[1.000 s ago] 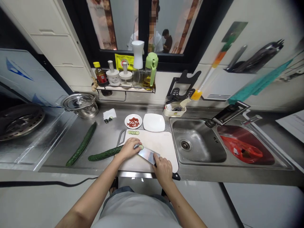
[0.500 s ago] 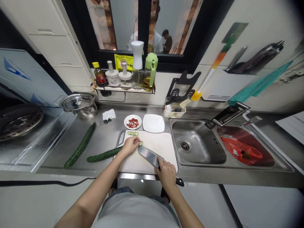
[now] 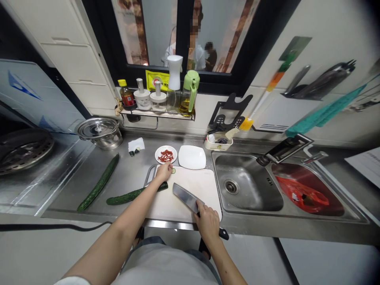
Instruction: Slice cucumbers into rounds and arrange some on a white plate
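Note:
My left hand (image 3: 164, 171) is over the far left of the white cutting board (image 3: 190, 177), its fingers pinched at a thin cucumber slice (image 3: 173, 171). The row of slices there is hidden behind that hand. Under my left forearm lies a cut cucumber (image 3: 126, 196), its dark end resting on the board. My right hand (image 3: 208, 221) is wrapped round the black handle of a kitchen knife (image 3: 187, 196). Its broad blade is low over the board, pointing to the far left. Just beyond the board are a plate of chopped red pieces (image 3: 157, 158) and a white plate (image 3: 192, 157).
A whole cucumber (image 3: 99, 183) and a lidded steel pot (image 3: 101, 132) are on the left counter. Cucumber ends lie by a white tissue (image 3: 137, 145). The sink (image 3: 249, 186) is to the right, with a red bag (image 3: 303, 196). Condiments stand on a rack (image 3: 160, 114).
My left hand has moved away from the knife to the far left of the board with the cucumber slice. The cut cucumber's end shows more on the board. My right hand stays on the knife.

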`<control>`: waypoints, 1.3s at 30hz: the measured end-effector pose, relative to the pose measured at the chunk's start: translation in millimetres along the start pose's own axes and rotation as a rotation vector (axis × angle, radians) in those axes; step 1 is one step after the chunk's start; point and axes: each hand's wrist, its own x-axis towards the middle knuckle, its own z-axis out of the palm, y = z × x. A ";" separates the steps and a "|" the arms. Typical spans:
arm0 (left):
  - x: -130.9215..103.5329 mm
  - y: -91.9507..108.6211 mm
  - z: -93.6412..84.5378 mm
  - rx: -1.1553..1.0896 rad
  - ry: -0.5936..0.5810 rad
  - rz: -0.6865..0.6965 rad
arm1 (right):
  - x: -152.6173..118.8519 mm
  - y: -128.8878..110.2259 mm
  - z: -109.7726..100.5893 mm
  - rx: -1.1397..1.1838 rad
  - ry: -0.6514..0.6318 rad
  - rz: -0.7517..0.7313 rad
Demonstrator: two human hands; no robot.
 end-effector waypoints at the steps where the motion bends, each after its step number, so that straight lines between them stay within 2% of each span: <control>1: 1.0 0.0 0.6 0.013 -0.001 0.001 | 0.3 0.4 0.3 0.003 0.001 -0.001; 13: 1.7 3.4 0.0 0.212 -0.013 0.137 | 3.9 -0.3 -0.9 0.018 0.002 0.002; 21: -3.8 -7.0 -5.9 0.104 0.023 0.098 | 5.9 0.1 0.5 0.029 0.003 0.000; 30: -32.4 -35.0 -19.1 -0.091 0.156 0.077 | 7.1 -6.8 1.7 0.059 0.013 -0.035; 35: -55.9 -51.5 -19.6 -0.119 0.206 0.059 | 7.5 -8.7 -1.8 0.102 0.002 -0.048; 39: -74.5 -57.8 -19.7 -0.095 0.222 0.120 | 9.1 -12.1 -7.3 0.158 -0.008 -0.046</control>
